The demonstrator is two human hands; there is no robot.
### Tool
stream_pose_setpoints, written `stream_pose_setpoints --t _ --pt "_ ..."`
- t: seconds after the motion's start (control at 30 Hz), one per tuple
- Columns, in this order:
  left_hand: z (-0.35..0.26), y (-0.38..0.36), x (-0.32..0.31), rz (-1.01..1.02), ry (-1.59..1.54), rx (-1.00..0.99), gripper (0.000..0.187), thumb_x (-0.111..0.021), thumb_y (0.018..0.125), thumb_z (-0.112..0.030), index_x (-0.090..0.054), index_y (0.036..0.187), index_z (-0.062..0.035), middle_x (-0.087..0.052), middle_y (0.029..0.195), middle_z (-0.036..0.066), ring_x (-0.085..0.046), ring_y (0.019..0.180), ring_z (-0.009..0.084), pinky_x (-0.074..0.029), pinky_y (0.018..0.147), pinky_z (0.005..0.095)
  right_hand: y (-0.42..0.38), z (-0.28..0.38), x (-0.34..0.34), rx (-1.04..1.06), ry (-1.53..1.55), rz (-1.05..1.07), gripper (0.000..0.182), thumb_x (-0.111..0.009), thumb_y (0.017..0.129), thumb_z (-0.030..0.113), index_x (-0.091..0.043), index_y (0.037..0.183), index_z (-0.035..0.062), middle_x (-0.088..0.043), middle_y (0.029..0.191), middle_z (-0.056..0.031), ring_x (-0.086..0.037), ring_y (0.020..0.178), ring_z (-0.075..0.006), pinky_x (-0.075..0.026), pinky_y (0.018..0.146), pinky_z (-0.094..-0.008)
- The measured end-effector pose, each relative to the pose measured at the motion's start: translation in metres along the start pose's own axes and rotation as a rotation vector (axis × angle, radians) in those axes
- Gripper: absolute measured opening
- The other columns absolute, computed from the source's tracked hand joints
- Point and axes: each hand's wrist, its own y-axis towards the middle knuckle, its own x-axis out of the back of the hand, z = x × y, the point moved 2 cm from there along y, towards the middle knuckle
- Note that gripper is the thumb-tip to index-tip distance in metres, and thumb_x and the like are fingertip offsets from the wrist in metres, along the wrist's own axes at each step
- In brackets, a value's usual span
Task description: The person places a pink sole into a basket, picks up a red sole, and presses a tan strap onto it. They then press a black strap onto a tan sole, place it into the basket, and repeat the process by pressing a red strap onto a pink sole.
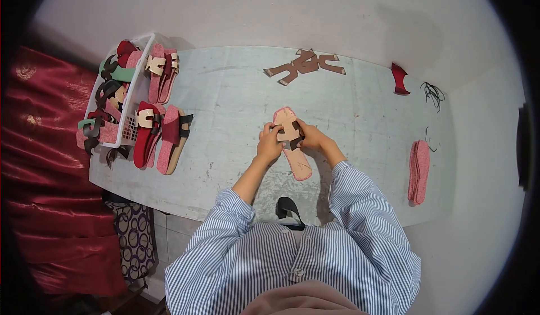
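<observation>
A pale sandal sole with a pink edge point(299, 166) lies slanted at the middle of the table, under both hands. Across its upper part sits a dark brown strap piece point(295, 143), partly covered by fingers. My left hand point(270, 142) is closed on the left side of the strap and sole. From the right, my right hand point(311, 135) pinches the strap's other side. The two hands are close together, with the strap between them. Their fingertips partly hide how strap and sole meet.
A white basket point(138, 90) of sandal parts stands at the left, with several sandals point(169, 141) beside it. Brown straps point(306, 63) lie at the back. A red strap point(400, 79), black cords point(433, 94) and stacked pink soles point(418, 171) are at the right.
</observation>
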Motion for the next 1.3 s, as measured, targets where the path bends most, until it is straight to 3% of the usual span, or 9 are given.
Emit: stream_pose_setpoints --t 0.17,0.4,0.47,0.57,0.7,0.77,1.0,1.17,1.3 --pt "0.000 0.000 0.002 0.036 -0.013 -0.012 0.055 -0.069 0.061 -0.007 -0.050 0.112 -0.0142 -0.035 0.121 0.009 -0.041 0.106 0.0320 -0.042 0.086 0.0373 -0.004 -0.006 -0.002 0.031 0.181 -0.119 0.083 -0.069 0.060 0.005 -0.027 0.132 0.0036 -0.047 0.075 -0.0058 -0.049 0.071 -0.0180 -0.042 0.069 -0.0269" --pt "-0.002 -0.003 0.004 0.031 0.005 -0.023 0.057 -0.069 0.062 -0.008 -0.049 0.114 -0.0149 -0.034 0.124 0.010 -0.041 0.107 0.0324 -0.041 0.087 0.0376 -0.005 -0.003 -0.009 -0.032 0.223 -0.200 0.082 -0.069 0.061 0.006 -0.028 0.132 0.0066 -0.049 0.078 -0.0070 -0.050 0.074 -0.0187 -0.042 0.070 -0.0282" --pt "-0.004 -0.005 0.005 0.017 0.033 -0.034 0.056 -0.068 0.063 -0.008 -0.049 0.115 -0.0137 -0.035 0.123 0.010 -0.040 0.108 0.0324 -0.041 0.087 0.0372 -0.004 0.001 -0.009 -0.029 0.085 -0.196 0.079 -0.068 0.063 0.007 -0.027 0.130 0.0038 -0.056 0.094 -0.0172 -0.055 0.086 -0.0311 -0.045 0.075 -0.0350" --pt "-0.003 -0.007 0.005 -0.010 -0.013 -0.083 0.057 -0.067 0.064 -0.008 -0.047 0.118 -0.0106 -0.039 0.121 0.010 -0.041 0.107 0.0323 -0.041 0.086 0.0381 -0.004 0.002 -0.017 0.011 -0.126 -0.213 0.073 -0.064 0.068 0.007 -0.027 0.130 0.0036 -0.052 0.103 -0.0204 -0.053 0.094 -0.0353 -0.044 0.078 -0.0377" --pt "0.001 -0.015 -0.004 -0.052 0.065 -0.139 0.055 -0.063 0.069 -0.010 -0.044 0.120 -0.0060 -0.040 0.123 0.009 -0.041 0.107 0.0311 -0.041 0.084 0.0388 -0.005 0.003 -0.027 0.002 -0.226 -0.218 0.067 -0.060 0.073 0.009 -0.026 0.131 0.0029 -0.047 0.109 -0.0215 -0.050 0.098 -0.0359 -0.044 0.080 -0.0382" --pt "0.002 -0.020 -0.013 -0.126 0.268 -0.214 0.054 -0.056 0.074 -0.014 -0.040 0.124 -0.0036 -0.037 0.129 0.009 -0.039 0.109 0.0303 -0.037 0.085 0.0417 -0.004 -0.001 -0.028 0.004 -0.227 -0.230 0.063 -0.059 0.076 0.010 -0.028 0.131 0.0047 -0.046 0.110 -0.0205 -0.051 0.095 -0.0349 -0.044 0.079 -0.0375" --pt "0.004 -0.024 -0.025 -0.091 0.419 -0.148 0.056 -0.046 0.081 -0.021 -0.029 0.132 -0.0049 -0.023 0.140 0.009 -0.030 0.118 0.0328 -0.026 0.091 0.0526 -0.011 0.012 -0.024 -0.096 -0.319 -0.187 0.059 -0.056 0.079 0.019 -0.029 0.131 0.0116 -0.045 0.113 -0.0155 -0.050 0.100 -0.0322 -0.045 0.078 -0.0398" --pt "0.008 -0.019 -0.026 -0.013 0.466 -0.141 0.058 -0.040 0.085 -0.023 -0.018 0.135 -0.0044 -0.015 0.143 0.010 -0.015 0.131 0.0285 -0.015 0.097 0.0577 -0.009 0.010 -0.029 -0.100 -0.196 -0.299 0.060 -0.058 0.077 0.013 -0.029 0.130 0.0101 -0.040 0.117 -0.0180 -0.049 0.101 -0.0333 -0.045 0.079 -0.0389" --pt "0.007 -0.019 -0.022 -0.012 0.436 -0.177 0.059 -0.040 0.085 -0.023 -0.018 0.135 -0.0028 -0.014 0.142 0.012 -0.017 0.131 0.0263 -0.016 0.098 0.0573 -0.008 0.002 -0.039 -0.044 -0.144 -0.470 0.062 -0.060 0.075 0.011 -0.030 0.129 0.0053 -0.038 0.118 -0.0197 -0.049 0.101 -0.0343 -0.044 0.080 -0.0383"
